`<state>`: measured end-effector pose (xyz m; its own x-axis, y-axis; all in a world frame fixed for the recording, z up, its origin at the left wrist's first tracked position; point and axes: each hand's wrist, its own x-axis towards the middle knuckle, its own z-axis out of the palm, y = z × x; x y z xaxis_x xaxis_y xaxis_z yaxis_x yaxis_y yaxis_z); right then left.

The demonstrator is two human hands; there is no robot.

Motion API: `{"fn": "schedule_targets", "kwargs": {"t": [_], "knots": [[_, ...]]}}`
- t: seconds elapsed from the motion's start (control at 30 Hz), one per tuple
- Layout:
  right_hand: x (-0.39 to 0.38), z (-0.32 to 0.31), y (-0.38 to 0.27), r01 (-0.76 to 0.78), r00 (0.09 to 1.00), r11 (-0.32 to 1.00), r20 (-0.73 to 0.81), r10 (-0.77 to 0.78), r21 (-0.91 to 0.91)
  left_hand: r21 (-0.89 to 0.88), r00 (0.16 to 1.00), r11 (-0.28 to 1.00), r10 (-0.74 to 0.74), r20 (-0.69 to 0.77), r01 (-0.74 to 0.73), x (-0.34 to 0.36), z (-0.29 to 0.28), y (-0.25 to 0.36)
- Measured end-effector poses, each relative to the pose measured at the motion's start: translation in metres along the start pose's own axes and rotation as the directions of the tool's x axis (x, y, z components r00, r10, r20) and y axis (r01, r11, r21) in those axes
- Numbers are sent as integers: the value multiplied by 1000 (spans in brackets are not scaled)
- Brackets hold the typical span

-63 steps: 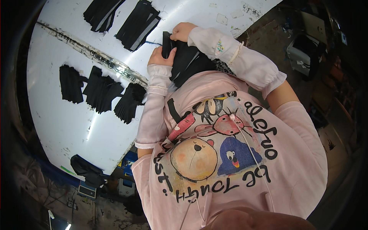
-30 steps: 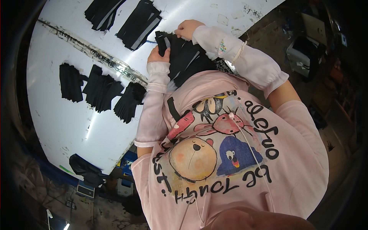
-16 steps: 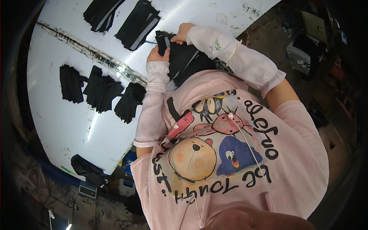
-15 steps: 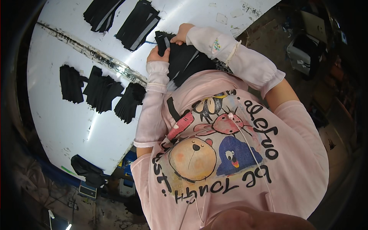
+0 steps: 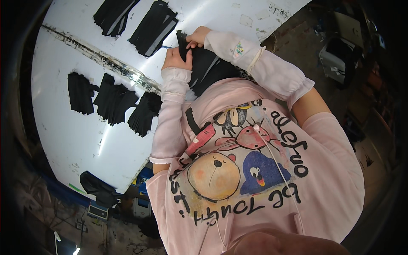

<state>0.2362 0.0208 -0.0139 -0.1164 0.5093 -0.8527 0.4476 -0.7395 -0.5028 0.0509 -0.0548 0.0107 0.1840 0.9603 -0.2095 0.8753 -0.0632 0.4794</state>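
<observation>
At the near table edge, my left hand (image 5: 176, 60) pinches the lower end of a dark strip of black fabric (image 5: 181, 44) between thumb and fingers. Just to the right of it, my right hand (image 5: 197, 37) has its fingers bent onto the upper part of that strip. Beneath both hands lies more black fabric (image 5: 207, 70) with grey streaks, reaching back to my shirt. My fingers partly hide the strip.
On the white table (image 5: 123, 163) lie bundles of black fabric pieces, a striped stack (image 5: 154, 29) beyond my left hand and a fanned stack (image 5: 144, 114) to the left. A dark seam (image 5: 102, 59) crosses the tabletop. A black bag-like thing (image 5: 97, 187) hangs at the near-left edge.
The strip has shifted slightly right and its grey side is no longer turned up. My right hand has moved a little left, my left thumb lies further across the strip.
</observation>
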Motion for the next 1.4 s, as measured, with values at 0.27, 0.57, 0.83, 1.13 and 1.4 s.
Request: {"fn": "schedule_targets", "kwargs": {"t": [0.27,0.57,0.83,1.13,1.4], "knots": [[-29,-37,21,706,642,341,360,-677,-620,-69,997,995,-62,40,65,3,8,-20],[-27,-37,18,689,593,247,334,-732,-681,-142,998,989,-44,42,49,6,7,-21],[-39,-22,0,739,528,376,134,-839,-559,-95,999,994,48,14,-46,3,5,-17],[-23,-49,26,733,528,168,396,-751,-660,-132,996,987,-89,13,90,3,14,-23],[-11,-48,2,709,627,239,439,-644,-664,-117,999,992,-44,-7,43,5,18,-27]]}}
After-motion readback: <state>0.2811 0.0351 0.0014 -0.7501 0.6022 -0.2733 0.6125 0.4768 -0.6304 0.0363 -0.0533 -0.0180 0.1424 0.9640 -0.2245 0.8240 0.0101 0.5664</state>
